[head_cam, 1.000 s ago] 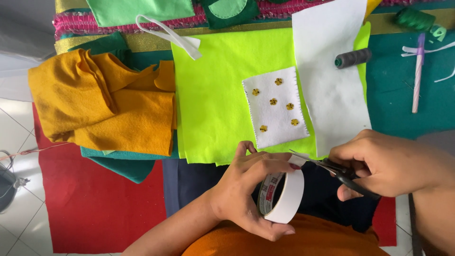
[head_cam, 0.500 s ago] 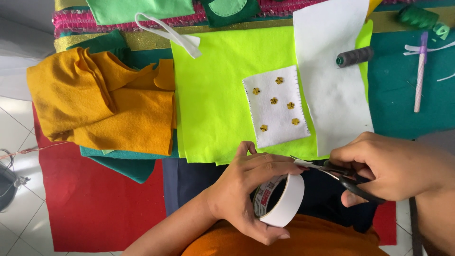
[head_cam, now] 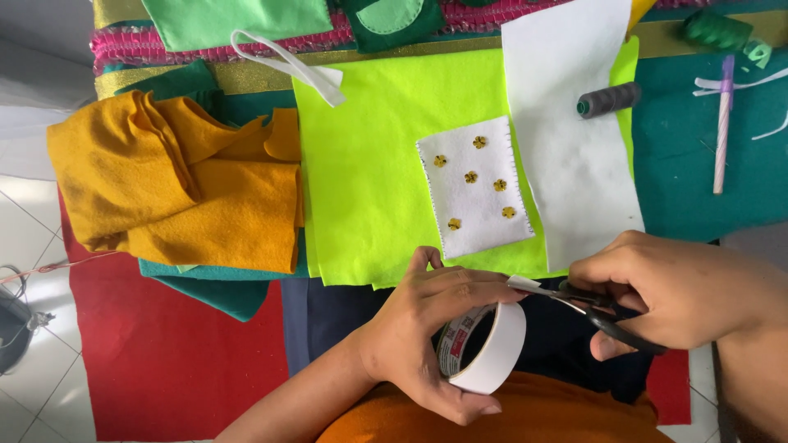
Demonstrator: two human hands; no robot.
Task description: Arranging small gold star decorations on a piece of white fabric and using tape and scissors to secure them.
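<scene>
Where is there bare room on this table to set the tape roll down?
Free: the lime felt between the mustard cloth and the stitched white patch; also the teal felt between the white sheet and the pen. Crowded: the top edge, and near both hands, left and right.

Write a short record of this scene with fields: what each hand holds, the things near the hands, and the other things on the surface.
left hand: left hand holds a tape roll
right hand: right hand holds scissors, blades at the free tape end
near the hands: white patch with small yellow flowers, lying on a lime felt sheet
other things: folded mustard cloth, white sheet, grey thread spool, red cloth
</scene>
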